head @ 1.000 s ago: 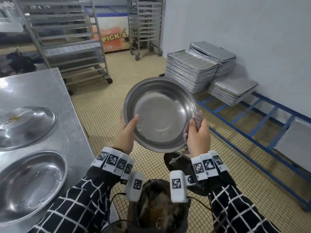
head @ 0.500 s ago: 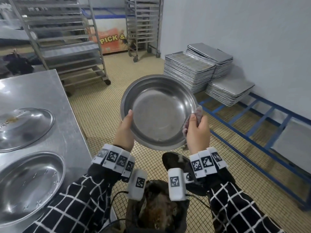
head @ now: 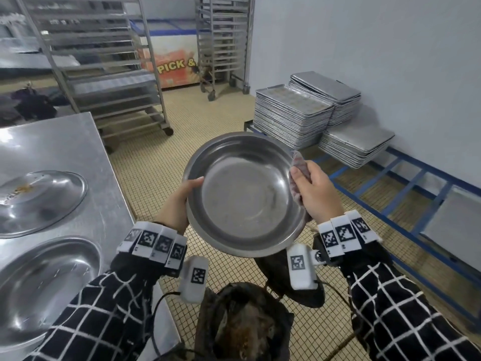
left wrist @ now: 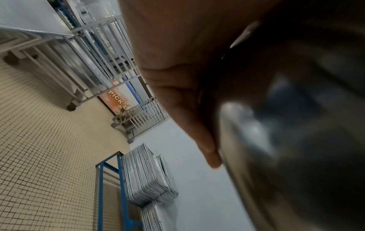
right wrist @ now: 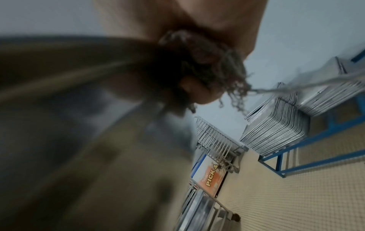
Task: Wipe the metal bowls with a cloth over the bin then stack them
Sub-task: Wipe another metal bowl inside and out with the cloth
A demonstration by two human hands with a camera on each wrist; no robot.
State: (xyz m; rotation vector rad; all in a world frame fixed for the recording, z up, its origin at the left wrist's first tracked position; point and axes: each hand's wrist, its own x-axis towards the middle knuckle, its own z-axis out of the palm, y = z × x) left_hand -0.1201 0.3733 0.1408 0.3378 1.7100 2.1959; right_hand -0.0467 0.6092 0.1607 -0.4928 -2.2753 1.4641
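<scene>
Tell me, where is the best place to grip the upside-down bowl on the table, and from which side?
Probably the rim of the upside-down bowl, from its table-edge side. The dome is smooth and offers no hold; only the thin edge near the table lets fingers hook under.

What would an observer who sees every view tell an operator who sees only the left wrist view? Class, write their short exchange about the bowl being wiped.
Operator: I see only my left hand on a blurred bowl. Where is the cloth?
Observer: The right hand grips the cloth on the bowl's right rim.
Operator: Is the bin close?
Observer: The bin stands below the hands, nearer the person.
Operator: Any other bowls?
Observer: A far bowl and a near bowl lie on the steel table.
</scene>
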